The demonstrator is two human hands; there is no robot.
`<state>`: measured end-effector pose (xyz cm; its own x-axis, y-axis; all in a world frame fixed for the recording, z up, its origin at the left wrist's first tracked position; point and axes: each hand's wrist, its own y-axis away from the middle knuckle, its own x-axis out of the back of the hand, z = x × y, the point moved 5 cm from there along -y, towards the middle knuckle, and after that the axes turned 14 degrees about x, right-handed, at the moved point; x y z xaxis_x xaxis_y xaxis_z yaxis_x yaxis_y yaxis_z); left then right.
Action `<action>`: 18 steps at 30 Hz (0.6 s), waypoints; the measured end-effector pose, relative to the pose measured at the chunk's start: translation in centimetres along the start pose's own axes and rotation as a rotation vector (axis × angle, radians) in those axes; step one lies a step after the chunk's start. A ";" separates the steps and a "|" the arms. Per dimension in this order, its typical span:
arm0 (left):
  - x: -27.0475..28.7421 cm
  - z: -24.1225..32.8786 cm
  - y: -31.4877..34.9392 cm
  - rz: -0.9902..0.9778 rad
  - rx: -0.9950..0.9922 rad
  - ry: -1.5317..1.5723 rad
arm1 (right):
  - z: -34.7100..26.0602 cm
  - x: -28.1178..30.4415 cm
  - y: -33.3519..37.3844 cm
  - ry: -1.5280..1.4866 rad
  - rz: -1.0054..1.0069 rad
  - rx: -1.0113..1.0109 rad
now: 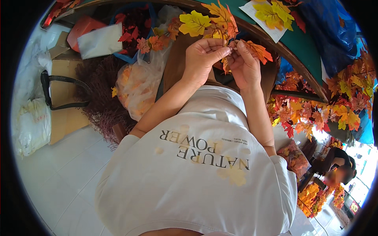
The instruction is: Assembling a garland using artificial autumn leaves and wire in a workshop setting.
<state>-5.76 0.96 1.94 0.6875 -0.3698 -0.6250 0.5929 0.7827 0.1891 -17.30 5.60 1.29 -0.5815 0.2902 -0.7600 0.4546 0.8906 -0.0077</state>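
My left hand (204, 58) is closed in a pinch, thumb against fingers, at the stem of a spray of artificial maple leaves (225, 19). My right hand (245, 65) pinches close beside it, its fingertips almost meeting the left ones. Above the hands the spray fans out in yellow and orange. An orange leaf (258, 51) sticks out past my right fingers, and a small piece hangs below between the hands. Fingers cover the join of the stems. From the left side of the spray, smaller orange leaves (156, 43) trail toward a blue container.
A green-topped table (301, 49) with a wooden edge curves ahead, bearing yellow leaves on white paper and a blue plastic bag (327, 31). Leaf garlands (303, 110) hang at right. Leftward are a clear bag of leaves (136, 92), brown twiggy stems (104, 84) and cardboard (65, 118). Another person sits far right.
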 end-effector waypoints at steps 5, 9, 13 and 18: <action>0.3 -0.3 0.0 0.020 0.006 0.031 | 0.6 0.2 0.0 0.035 -0.036 0.000; 0.2 -0.3 -0.2 0.012 0.002 0.025 | 0.4 0.5 0.1 0.061 -0.031 0.006; 0.1 -0.3 0.0 0.013 -0.001 0.009 | 0.5 0.4 0.2 0.095 -0.030 0.015; 0.4 -0.5 -0.2 0.017 0.005 0.020 | 0.5 0.4 0.0 0.142 -0.045 0.034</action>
<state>-5.79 0.87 1.28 0.6887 -0.3465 -0.6369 0.5835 0.7863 0.2033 -17.18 5.56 0.67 -0.6900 0.2993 -0.6590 0.4473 0.8921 -0.0632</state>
